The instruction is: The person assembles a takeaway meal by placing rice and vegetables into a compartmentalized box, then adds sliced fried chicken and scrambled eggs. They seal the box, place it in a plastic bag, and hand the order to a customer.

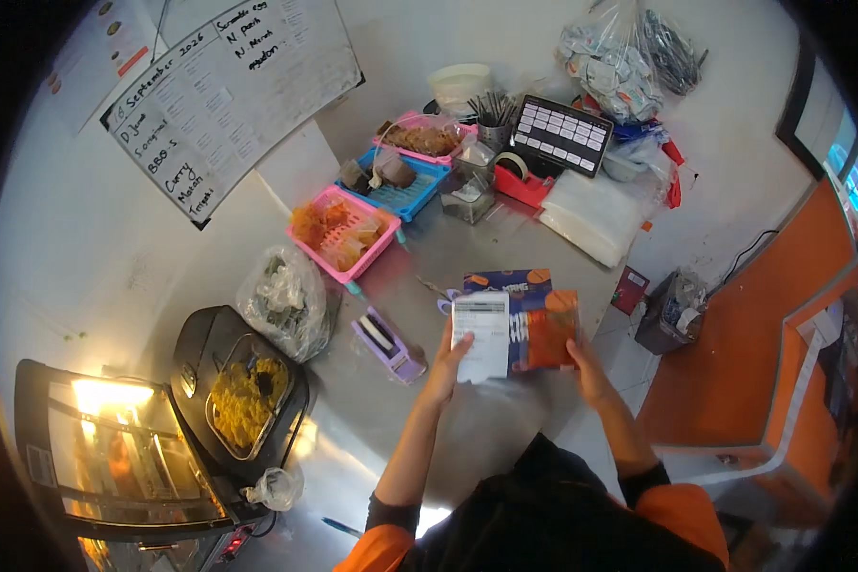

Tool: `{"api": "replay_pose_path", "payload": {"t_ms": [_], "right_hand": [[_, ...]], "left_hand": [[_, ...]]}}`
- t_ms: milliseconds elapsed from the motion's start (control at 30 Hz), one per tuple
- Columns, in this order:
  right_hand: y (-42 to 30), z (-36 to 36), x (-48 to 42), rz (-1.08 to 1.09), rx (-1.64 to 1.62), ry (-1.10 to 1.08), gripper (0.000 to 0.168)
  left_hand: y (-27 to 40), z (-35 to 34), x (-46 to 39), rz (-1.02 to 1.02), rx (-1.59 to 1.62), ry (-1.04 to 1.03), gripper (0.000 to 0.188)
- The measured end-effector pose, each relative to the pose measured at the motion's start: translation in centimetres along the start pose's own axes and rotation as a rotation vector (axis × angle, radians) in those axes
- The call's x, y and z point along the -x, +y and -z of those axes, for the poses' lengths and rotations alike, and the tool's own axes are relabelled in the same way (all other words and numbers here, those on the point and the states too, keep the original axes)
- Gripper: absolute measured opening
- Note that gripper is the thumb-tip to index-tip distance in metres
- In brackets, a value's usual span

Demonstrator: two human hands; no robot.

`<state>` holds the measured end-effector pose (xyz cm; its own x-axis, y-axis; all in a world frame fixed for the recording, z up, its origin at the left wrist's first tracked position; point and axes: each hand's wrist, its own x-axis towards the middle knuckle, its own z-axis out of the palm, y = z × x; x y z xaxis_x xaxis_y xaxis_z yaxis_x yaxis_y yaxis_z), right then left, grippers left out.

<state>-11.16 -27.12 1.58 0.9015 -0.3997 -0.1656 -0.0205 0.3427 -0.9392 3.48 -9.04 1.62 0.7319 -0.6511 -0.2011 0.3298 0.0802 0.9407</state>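
Note:
My left hand [446, 363] grips a white printed paper slip [482, 350], its thumb lying over the slip's left edge. Just right of the slip, partly covered by it, is an orange and dark-blue printed package [543, 329]. My right hand [588, 368] holds that package by its right edge. Behind it shows the upper part of another dark-blue and orange printed package [508, 280]; I cannot tell whether it is held too. Lilac scissor handles [446, 303] peek out left of the slip. A lilac tape dispenser [390, 347] lies left of my left hand on the metal table [429, 257].
Pink [361, 261] and blue [422, 193] plastic baskets with food packets line the back left. A tablet [561, 134], red tape dispenser [522, 182] and clear plastic bags [593, 214] stand at the back right. A lit warming cabinet [121, 457] and fried-food tray [247, 407] are at left.

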Motion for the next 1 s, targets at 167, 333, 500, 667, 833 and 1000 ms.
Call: {"api": "replay_pose_path", "payload": {"t_ms": [167,333,500,667,833,1000], "right_hand": [[-2.9,3.4,-9.3,-0.035,0.035,-0.136,0.067],[-1.2,5.7,-13.4,-0.038,0.036,-0.214,0.067],[-0.5,5.0,-12.8,0.054,0.112,-0.188,0.066],[-0.8,2.8,-10.4,0.098,0.065,-0.117,0.07],[1.1,3.4,-9.9,0.023,-0.101,0.121,0.071],[3.8,6.4,-8.7,0.001,0.017,0.329,0.05]], "left_hand": [[-0.1,-1.9,-7.6,-0.084,-0.02,0.115,0.052],[-1.4,-2.2,-9.3,0.028,0.066,0.174,0.057],[-0.8,-1.2,-9.5,0.088,0.042,0.169,0.056],[-0.1,-1.0,-8.1,0.075,0.133,0.196,0.05],[-0.3,-0.7,-7.7,-0.01,0.133,0.212,0.052],[-0.7,0.5,-6.4,-0.131,-0.039,0.266,0.06]]}}
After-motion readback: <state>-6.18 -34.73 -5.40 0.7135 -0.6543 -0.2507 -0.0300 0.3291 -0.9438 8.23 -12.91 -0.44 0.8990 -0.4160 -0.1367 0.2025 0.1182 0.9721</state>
